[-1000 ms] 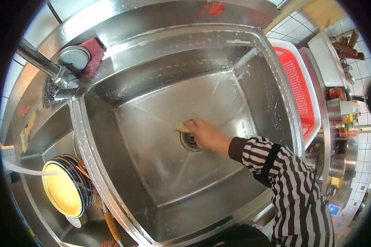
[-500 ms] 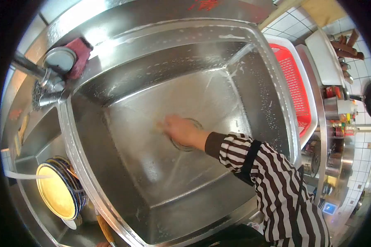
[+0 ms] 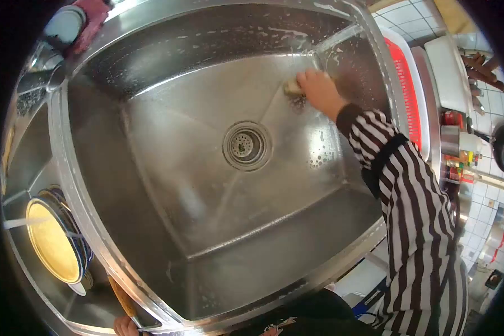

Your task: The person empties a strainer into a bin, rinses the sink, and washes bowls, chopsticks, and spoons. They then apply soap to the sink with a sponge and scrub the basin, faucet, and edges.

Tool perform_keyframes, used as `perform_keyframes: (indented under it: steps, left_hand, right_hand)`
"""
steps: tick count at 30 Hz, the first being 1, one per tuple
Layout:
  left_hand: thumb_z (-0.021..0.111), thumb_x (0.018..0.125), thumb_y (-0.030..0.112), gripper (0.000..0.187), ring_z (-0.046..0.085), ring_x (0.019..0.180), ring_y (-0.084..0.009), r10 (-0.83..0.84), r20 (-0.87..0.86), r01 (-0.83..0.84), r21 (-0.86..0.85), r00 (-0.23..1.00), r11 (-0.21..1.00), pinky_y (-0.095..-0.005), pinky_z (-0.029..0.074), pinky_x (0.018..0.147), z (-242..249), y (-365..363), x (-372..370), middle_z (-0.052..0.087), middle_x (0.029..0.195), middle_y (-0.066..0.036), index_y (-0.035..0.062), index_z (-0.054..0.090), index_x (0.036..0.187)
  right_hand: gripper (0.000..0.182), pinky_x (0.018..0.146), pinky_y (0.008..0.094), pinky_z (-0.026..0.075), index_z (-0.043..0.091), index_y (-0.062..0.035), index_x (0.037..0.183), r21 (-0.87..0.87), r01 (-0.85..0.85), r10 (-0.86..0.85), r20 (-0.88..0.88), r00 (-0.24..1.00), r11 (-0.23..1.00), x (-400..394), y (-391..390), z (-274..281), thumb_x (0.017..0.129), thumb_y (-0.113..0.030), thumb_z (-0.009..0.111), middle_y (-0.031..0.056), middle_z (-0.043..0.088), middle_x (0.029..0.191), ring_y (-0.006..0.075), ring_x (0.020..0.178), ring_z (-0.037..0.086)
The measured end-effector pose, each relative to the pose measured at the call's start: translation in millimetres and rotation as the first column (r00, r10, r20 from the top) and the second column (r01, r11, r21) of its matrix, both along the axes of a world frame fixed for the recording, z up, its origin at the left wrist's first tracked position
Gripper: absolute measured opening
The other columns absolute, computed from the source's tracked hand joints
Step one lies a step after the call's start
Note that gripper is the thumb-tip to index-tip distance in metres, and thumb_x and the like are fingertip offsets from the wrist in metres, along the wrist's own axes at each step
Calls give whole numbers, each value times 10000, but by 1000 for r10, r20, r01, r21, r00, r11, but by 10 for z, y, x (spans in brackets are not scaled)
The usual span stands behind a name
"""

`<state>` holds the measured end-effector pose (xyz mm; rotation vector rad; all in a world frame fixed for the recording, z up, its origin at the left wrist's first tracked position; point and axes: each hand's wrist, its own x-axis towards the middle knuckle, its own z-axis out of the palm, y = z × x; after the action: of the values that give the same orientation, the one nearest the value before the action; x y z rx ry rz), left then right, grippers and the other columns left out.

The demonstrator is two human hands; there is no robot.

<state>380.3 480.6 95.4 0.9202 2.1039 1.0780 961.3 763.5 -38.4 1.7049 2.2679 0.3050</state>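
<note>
My right hand [image 3: 319, 92], in a striped sleeve, is closed on a small yellowish sponge [image 3: 292, 88]. It presses the sponge to the floor of the steel sink [image 3: 179, 151], near the far right corner. Dark, wet smudges show just below the sponge. The round drain [image 3: 246, 145] lies uncovered in the middle of the basin. At the bottom left, part of my left hand [image 3: 126, 326] shows, its fingers curled over the sink's front rim beside a wooden handle [image 3: 122, 297]; the rest is out of view.
A stack of yellow plates with dark rims [image 3: 53, 241] stands in the left basin. The tap [image 3: 42, 78] and a red cloth [image 3: 89, 22] are at the far left. A red basket [image 3: 403, 84] in a white tub stands right of the sink. Shelves with bottles [image 3: 462, 168] are farther right.
My right hand has moved with the sponge from over the drain to the far right corner, uncovering the drain. The view has shifted, and more of my left hand shows.
</note>
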Motion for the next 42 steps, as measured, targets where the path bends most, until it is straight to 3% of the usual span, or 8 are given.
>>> perform_keyframes:
  steps: [2, 3, 11, 16, 20, 26, 34, 42]
  left_hand:
    - [368, 895, 319, 381, 521, 904, -364, -525, -357, 536, -76, 773, 841, -493, 393, 764, 136, 149, -295, 534, 991, -213, -7, 485, 1053]
    - [369, 893, 324, 384, 520, 913, -367, -803, -568, 837, -341, 179, 428, -488, 391, 780, 189, 186, -407, 535, 1004, -209, -6, 486, 1052]
    - [336, 878, 356, 418, 519, 902, -345, -823, -524, 815, -365, 220, 450, -468, 386, 804, 165, 171, -414, 550, 1001, -180, 0, 507, 1016]
    - [344, 876, 354, 409, 526, 884, -324, -778, -584, 816, -318, 233, 483, -452, 387, 778, 166, 207, -384, 555, 960, -170, 2, 526, 979]
    - [401, 791, 278, 367, 448, 880, -363, -892, -411, 812, -447, 185, 375, -486, 328, 798, 268, 234, -377, 478, 951, -190, -24, 480, 984]
    - [409, 780, 259, 342, 464, 867, -354, -889, -414, 806, -448, 197, 387, -488, 328, 811, 269, 247, -367, 489, 940, -181, -23, 483, 960]
    - [411, 769, 278, 341, 480, 882, -331, -878, -439, 812, -431, 192, 393, -495, 327, 836, 239, 247, -367, 503, 935, -161, -9, 484, 938]
    - [421, 772, 283, 340, 483, 888, -326, -866, -448, 794, -432, 223, 428, -489, 323, 841, 258, 252, -346, 511, 933, -151, -11, 499, 924]
  right_hand:
    - [180, 656, 428, 447, 483, -79, 905, -138, 44, -55, -74, 996, 989, -9, -377, 31, 739, -116, 544, 127, 532, 838, 312, 779, 557]
    - [208, 662, 440, 442, 481, -74, 904, -161, 68, -97, -181, 979, 985, 2, -591, 27, 720, -109, 572, 137, 535, 846, 333, 776, 554]
    - [391, 477, 345, 497, 408, 56, 1017, -864, 440, -960, -279, -8, 247, -1208, -1490, 215, 711, -104, 590, 162, 525, 925, 258, 694, 591]
    - [350, 776, 367, 449, 539, 6, 993, -491, 460, -614, -771, 167, 740, -1751, -544, -53, 729, -214, 604, 160, 582, 971, 261, 944, 556]
    - [291, 756, 379, 461, 602, -64, 983, -40, 413, -383, -463, 800, 910, -1184, 316, 307, 720, -188, 597, 169, 588, 992, 302, 904, 570]
    - [282, 743, 380, 471, 620, -96, 973, 56, 546, -376, -666, 644, 836, -1664, 676, -180, 700, -151, 573, 157, 623, 908, 319, 867, 589]
    - [219, 753, 390, 425, 616, -105, 794, -63, -741, 308, -884, 353, 668, -2889, -455, -270, 596, -22, 573, 72, 574, 867, 274, 855, 527]
    - [30, 745, 355, 387, 542, -108, 587, -235, -855, 500, -727, 471, 463, -1819, -452, 207, 588, -129, 563, 19, 509, 743, 229, 810, 484]
